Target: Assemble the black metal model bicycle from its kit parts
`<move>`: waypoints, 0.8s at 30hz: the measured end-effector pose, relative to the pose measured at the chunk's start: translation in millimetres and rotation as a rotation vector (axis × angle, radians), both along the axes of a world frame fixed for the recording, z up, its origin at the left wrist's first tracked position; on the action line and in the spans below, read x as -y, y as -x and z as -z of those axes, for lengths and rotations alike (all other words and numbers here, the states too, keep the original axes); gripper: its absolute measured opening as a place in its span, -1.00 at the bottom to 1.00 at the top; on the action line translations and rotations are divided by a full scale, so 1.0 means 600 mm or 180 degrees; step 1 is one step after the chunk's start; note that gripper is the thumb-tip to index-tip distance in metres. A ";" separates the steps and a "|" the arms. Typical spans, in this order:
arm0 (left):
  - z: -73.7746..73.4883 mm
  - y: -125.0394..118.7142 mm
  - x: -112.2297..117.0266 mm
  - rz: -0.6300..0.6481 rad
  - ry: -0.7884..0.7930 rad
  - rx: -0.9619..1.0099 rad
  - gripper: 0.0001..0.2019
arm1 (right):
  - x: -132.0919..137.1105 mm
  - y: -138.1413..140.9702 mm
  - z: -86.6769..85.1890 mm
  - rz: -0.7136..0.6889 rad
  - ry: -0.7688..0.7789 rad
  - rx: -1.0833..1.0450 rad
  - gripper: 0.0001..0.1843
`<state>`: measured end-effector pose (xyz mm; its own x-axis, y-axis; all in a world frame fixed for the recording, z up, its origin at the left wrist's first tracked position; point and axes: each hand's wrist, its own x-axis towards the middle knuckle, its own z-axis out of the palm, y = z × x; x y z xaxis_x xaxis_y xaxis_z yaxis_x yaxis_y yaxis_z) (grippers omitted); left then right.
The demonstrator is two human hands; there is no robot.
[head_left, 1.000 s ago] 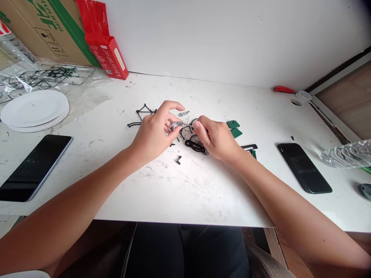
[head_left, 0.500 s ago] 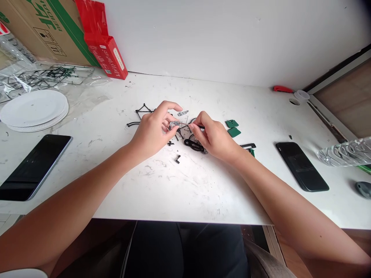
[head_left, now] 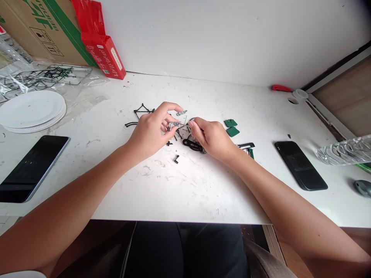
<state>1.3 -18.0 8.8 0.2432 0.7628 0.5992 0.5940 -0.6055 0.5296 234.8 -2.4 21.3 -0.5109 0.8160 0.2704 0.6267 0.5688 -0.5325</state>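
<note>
My left hand [head_left: 155, 125] pinches a small silver metal part [head_left: 173, 124] between thumb and fingers, its index finger raised apart from it. My right hand [head_left: 213, 135] is closed around a small screwdriver [head_left: 184, 124]; its thin shaft points left and reaches the silver part, while the handle is mostly hidden in the palm. Under the hands lie a black crank-like piece [head_left: 193, 145] and spoked wheels, partly covered. A black bicycle-like frame [head_left: 142, 110] rests beyond my left hand. Another grey part [head_left: 181, 112] lies just behind the fingers, and a little black bent piece [head_left: 176, 159] sits in front.
Two green plates [head_left: 232, 131] lie right of my hands, near a black strip [head_left: 245, 146]. Phones rest at left [head_left: 34, 166] and right [head_left: 300, 165]. Paper plates [head_left: 31, 110], plastic sprues [head_left: 55, 75], a red packet [head_left: 108, 58] and a clear bottle [head_left: 344, 150] stand farther out.
My right hand has turned slightly, its index finger now curled lower along the screwdriver. The left hand keeps its pinch on the silver part. The whole view has shifted a little.
</note>
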 end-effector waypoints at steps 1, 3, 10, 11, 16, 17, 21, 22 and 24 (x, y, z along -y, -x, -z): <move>0.000 0.000 0.000 -0.0007 -0.0024 -0.0010 -0.55 | 0.000 -0.001 0.000 0.0015 -0.0025 0.0043 -0.54; -0.001 -0.001 0.000 -0.0013 -0.0035 -0.0016 -0.54 | 0.000 -0.002 -0.002 0.0031 -0.0043 0.0105 -0.55; 0.001 -0.001 -0.004 0.0017 -0.0124 0.0034 -0.54 | 0.001 -0.003 0.000 -0.0277 -0.0207 0.0187 -0.62; 0.002 0.000 -0.005 0.0022 -0.0152 0.0030 -0.54 | 0.000 -0.004 0.002 -0.0323 -0.0275 0.0236 -0.60; 0.002 0.000 -0.005 0.0076 -0.0222 0.0064 -0.61 | -0.003 -0.007 0.005 -0.0347 -0.0263 0.0191 -0.52; 0.001 -0.001 -0.004 0.0076 -0.0252 0.0066 -0.63 | -0.001 -0.006 0.004 -0.0324 -0.0196 0.0148 -0.50; -0.003 -0.003 -0.001 0.0043 -0.0412 0.0046 -0.67 | 0.012 0.004 -0.004 -0.0144 0.0306 -0.0209 -0.41; -0.003 -0.003 -0.001 0.0038 -0.0448 0.0040 -0.67 | 0.016 0.007 -0.006 -0.0096 0.0495 -0.0360 -0.39; -0.002 -0.002 -0.001 0.0023 -0.0533 -0.0020 -0.66 | 0.022 0.014 -0.011 -0.0017 0.0990 -0.0727 -0.37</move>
<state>2.5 -17.5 10.1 0.2524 0.6506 0.7163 0.5923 -0.6892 0.4173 226.5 -15.8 28.0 -0.4706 0.8744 0.1177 0.4694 0.3611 -0.8058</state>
